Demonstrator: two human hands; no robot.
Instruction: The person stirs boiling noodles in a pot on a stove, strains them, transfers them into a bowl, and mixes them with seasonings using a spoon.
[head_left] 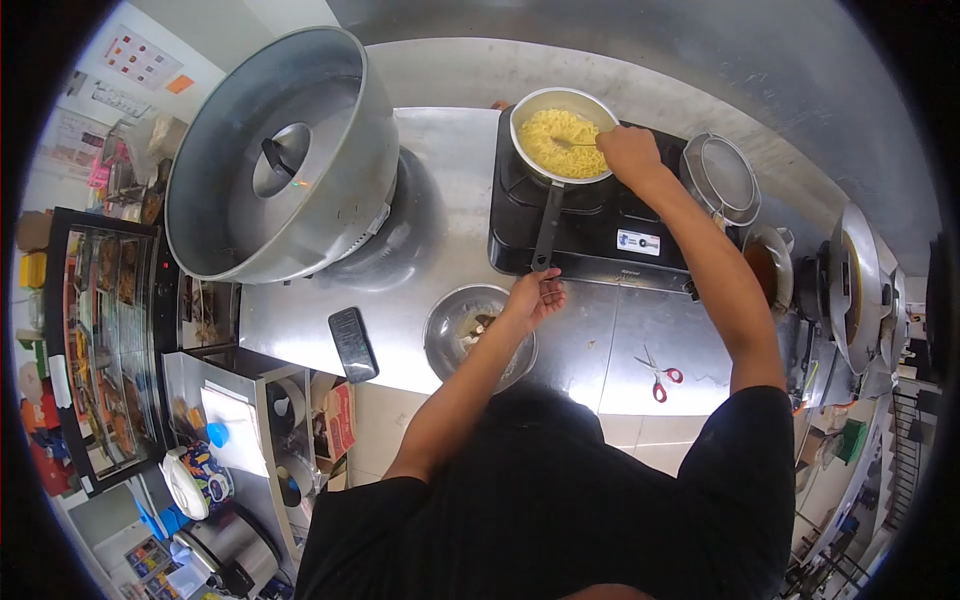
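Observation:
A saucepan [550, 182] of yellow noodles [562, 138] sits on the black gas stove [600, 222], its dark handle [548, 225] pointing toward me. My left hand [538, 298] is closed at the end of that handle, fingers curled, palm partly turned up. Over the pan's right rim, my right hand [630, 155] grips a thin metal utensil [575, 145] whose tip is buried in the noodles; its kind is hidden. Below my left forearm stands a metal bowl [440, 335] with pale and dark bits inside, partly covered by the arm.
Red-handled scissors [660, 385] and a black phone [352, 343] lie on the steel counter [590, 340]. A large round metal vessel [290, 160] rises at left. Right of the stove are a strainer [725, 175] and a pot of brown liquid [765, 270].

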